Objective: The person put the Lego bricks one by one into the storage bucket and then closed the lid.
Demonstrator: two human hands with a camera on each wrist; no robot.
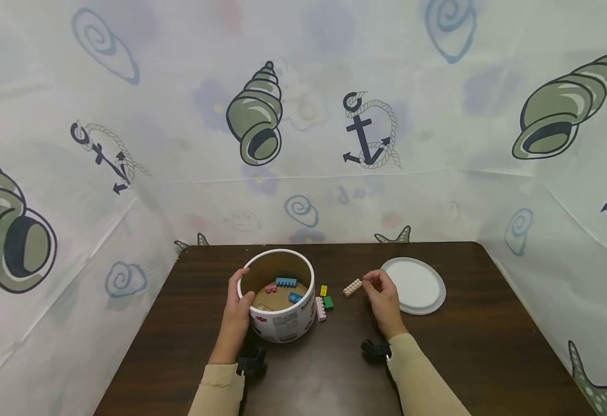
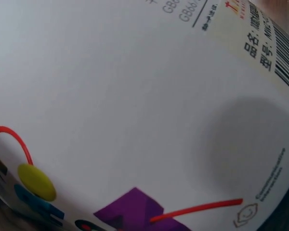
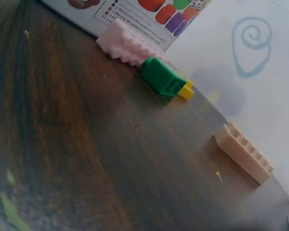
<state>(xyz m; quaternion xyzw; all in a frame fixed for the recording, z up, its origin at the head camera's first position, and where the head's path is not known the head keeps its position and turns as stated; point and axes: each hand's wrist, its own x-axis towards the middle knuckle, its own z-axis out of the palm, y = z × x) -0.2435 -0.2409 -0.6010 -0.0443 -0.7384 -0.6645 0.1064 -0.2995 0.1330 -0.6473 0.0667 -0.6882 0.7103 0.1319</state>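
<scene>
1 beige brick (image 1: 352, 288) lies at 3 o'clock from the bucket (image 1: 282, 326). The right hand (image 1: 385, 301), fingers loosely bent, looks empty beside it; I'd pinch the brick's long sides squarely while the left hand (image 1: 237, 312) grips the bucket's rim.

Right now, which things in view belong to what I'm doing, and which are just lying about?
In the job, it seems:
white tub, gripped by the left hand
beige brick, near the right hand's fingertips
likely the bricks inside the tub, plus the pink brick, green brick and yellow brick beside it

Just about:
white disc, perhaps the lid
printed backdrop
</scene>
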